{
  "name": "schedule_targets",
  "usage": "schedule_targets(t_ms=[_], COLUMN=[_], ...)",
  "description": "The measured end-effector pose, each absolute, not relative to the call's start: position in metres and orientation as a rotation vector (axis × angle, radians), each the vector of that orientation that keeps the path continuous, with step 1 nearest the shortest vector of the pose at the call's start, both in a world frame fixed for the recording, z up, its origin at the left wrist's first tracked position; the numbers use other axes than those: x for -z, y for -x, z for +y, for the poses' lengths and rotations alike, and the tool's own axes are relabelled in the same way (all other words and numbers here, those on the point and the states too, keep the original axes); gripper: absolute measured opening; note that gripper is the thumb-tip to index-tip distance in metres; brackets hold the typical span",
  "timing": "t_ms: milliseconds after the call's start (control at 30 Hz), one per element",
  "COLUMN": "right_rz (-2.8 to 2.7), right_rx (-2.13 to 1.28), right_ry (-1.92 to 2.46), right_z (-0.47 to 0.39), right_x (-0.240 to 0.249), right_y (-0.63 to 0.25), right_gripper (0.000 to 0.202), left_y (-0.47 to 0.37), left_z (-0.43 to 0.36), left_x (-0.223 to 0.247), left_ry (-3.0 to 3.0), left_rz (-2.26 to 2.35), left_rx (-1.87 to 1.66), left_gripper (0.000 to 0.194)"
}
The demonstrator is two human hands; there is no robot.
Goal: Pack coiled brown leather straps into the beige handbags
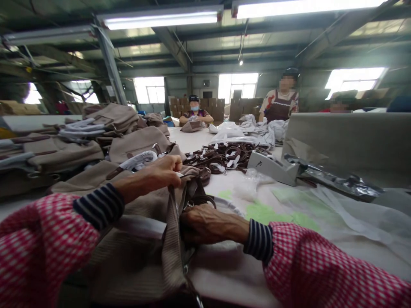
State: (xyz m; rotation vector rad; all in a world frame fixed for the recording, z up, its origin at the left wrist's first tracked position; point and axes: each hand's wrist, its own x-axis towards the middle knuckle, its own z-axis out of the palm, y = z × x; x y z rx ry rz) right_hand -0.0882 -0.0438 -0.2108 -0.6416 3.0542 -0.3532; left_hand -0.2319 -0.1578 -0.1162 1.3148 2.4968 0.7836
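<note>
A taupe ribbed bag (138,256) lies in front of me with its zipped opening facing right. My left hand (160,173) pinches the top edge of the opening near the zipper end, fingers closed. Inside the mouth of the bag is my right hand (208,222); its fingertips are hidden by the bag and a dark strap (201,200) beside them. What the right fingers hold, if anything, cannot be made out. A white-wrapped handle (139,160) shows just behind my left hand.
Stacked taupe bags (70,149) fill the left. Coiled brown straps (224,156) lie ahead, with a grey-white dispenser (272,167) and clear plastic (346,214) at right. Two people (281,102) (195,113) are across the table (189,139); another head shows far right.
</note>
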Motion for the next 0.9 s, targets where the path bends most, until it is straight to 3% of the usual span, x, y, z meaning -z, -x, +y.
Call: schedule_targets(t_ms=[233, 367, 467, 533, 700, 900], right_rz=[3.280, 3.320, 3.330, 3.302, 3.199, 3.205], right_rx=[0.278, -0.017, -0.171, -0.061, 0.313, 0.298], right_ry=[0.821, 0.830, 0.854, 0.810, 0.675, 0.656], right_z=[-0.050, -0.047, -0.033, -0.023, 0.004, -0.013], right_x=[0.227, 0.245, 0.242, 0.234, 0.228, 0.220], right_y=[0.090, 0.096, 0.092, 0.084, 0.069, 0.076], right_gripper=[0.022, 0.031, 0.025, 0.022, 0.044, 0.010], left_y=[0.248, 0.272, 0.289, 0.295, 0.292, 0.265], left_z=[-0.153, -0.153, -0.149, -0.149, -0.155, -0.158], left_x=[0.139, 0.156, 0.171, 0.177, 0.174, 0.156], left_ry=[-1.066, -1.082, -1.088, -1.093, -1.030, -0.993], left_rz=[2.218, 2.074, 2.055, 2.040, 1.954, 2.027], left_rx=[-1.061, -1.066, -1.128, -1.180, -1.233, -1.211], left_gripper=[0.037, 0.034, 0.039, 0.039, 0.039, 0.042])
